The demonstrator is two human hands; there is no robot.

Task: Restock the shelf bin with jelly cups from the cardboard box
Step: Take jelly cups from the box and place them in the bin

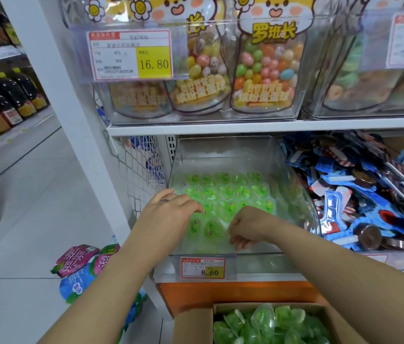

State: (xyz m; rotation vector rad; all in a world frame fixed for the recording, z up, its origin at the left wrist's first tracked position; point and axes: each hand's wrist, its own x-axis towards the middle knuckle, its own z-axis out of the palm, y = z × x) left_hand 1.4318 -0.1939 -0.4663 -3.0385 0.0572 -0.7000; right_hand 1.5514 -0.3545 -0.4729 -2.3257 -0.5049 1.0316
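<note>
Sitting nearest, the brown cardboard box (pixel 193 326) holds loose green plastic jelly cups (pixel 262 324). Beyond it, the left hand (pixel 171 209) spreads flat, fingers relaxed, over rowed cups inside the clear plastic shelf bin (pixel 258 263). The right hand (pixel 248 227) curls downward beside it; whether it grasps anything cannot be told.

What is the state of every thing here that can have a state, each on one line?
Clear plastic shelf bin: partly filled.
Green jelly cups in the bin: laid flat in neat rows.
Brown cardboard box: open, with loose green jelly cups inside.
Left hand: fingers straight, over the rows.
Right hand: fingers curled at the front row; whether it holds a cup is hidden.
</note>
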